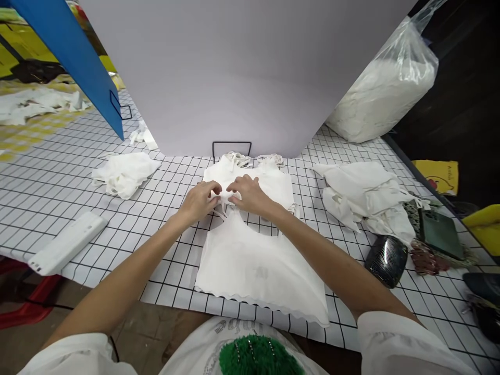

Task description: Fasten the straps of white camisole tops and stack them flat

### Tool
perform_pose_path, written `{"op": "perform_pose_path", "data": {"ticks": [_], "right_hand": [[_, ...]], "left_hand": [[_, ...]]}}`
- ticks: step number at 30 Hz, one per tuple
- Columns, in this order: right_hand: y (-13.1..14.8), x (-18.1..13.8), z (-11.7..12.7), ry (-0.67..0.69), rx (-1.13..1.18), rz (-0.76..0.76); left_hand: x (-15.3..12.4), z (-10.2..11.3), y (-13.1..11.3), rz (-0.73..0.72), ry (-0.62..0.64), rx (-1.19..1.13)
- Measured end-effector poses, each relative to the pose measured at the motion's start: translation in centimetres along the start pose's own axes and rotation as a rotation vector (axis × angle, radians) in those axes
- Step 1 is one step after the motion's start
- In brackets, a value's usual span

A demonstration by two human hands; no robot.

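Note:
A white sleeveless garment (258, 265) lies flat on the checked table (58, 192), its scalloped hem toward me. Another white garment (273, 182) lies beneath it, farther back, with thin straps at the top. My left hand (201, 200) and my right hand (248, 195) meet at the near garment's neckline. Both hands have their fingers curled, pinching the white fabric at the strap area between them.
A crumpled white cloth (125, 172) lies at the left and a heap of white garments (363, 195) at the right. A white flat device (66, 249) rests near the left edge. A clear bag of white stuff (386, 88), a grey board (242, 73), a black bundle (386, 260).

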State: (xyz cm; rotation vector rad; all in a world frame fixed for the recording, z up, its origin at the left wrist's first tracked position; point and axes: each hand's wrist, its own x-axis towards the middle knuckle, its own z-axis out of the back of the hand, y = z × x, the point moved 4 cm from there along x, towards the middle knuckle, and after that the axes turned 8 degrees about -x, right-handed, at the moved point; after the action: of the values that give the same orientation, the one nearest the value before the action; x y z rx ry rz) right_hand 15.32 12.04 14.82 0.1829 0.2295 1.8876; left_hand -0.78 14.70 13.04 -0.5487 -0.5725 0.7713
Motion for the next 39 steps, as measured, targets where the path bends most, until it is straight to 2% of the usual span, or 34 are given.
{"op": "perform_pose_path", "data": {"ticks": [2,4,6,10,13,16,19,23,26,30,34,36,39], "right_hand": [[0.0,0.5,-0.4,0.052,-0.115,-0.005],[-0.4,0.5,-0.6,0.037,-0.112,-0.013],[-1.0,-0.1,-0.3,-0.059,-0.026,-0.025],[-2.3,-2.3,0.3,-0.271,0.120,-0.063],[-2.9,-3.5,0.1,-0.334,0.188,-0.109],[-3.4,-3.9,-0.2,-0.298,0.186,-0.152],[-3.2,-3.7,-0.1,-0.225,0.244,-0.108],[-2.1,-3.1,0.9,-0.207,0.588,-0.105],[-0.9,-2.6,0.9,-0.092,0.931,-0.162],[0.2,-2.3,0.7,-0.005,1.324,-0.155],[0.6,-2.4,1.2,0.032,1.737,-0.100],[0.7,-2.5,1.7,0.034,1.787,-0.095],[0.5,-2.4,2.4,-0.090,1.761,-0.146]], "left_hand": [[0.2,-0.4,0.0,-0.023,0.061,0.098],[0.1,-0.6,-0.2,-0.041,0.064,0.122],[-0.4,-0.2,-0.6,-0.035,-0.004,0.035],[-1.9,1.4,-1.2,0.099,-0.192,-0.213],[-2.3,2.6,-1.8,0.069,-0.296,-0.207],[-1.7,3.2,-2.1,0.060,-0.352,-0.202],[-0.2,3.4,-2.6,0.103,-0.336,-0.366],[1.7,2.8,-4.3,0.107,-0.195,-0.679],[2.6,2.4,-5.4,0.102,-0.128,-0.764],[2.9,2.3,-5.9,0.069,-0.154,-0.721],[1.8,2.7,-6.9,-0.048,-0.219,-0.536],[1.0,2.4,-7.5,-0.100,-0.181,-0.440],[0.0,1.5,-8.0,-0.129,-0.128,-0.402]]}}
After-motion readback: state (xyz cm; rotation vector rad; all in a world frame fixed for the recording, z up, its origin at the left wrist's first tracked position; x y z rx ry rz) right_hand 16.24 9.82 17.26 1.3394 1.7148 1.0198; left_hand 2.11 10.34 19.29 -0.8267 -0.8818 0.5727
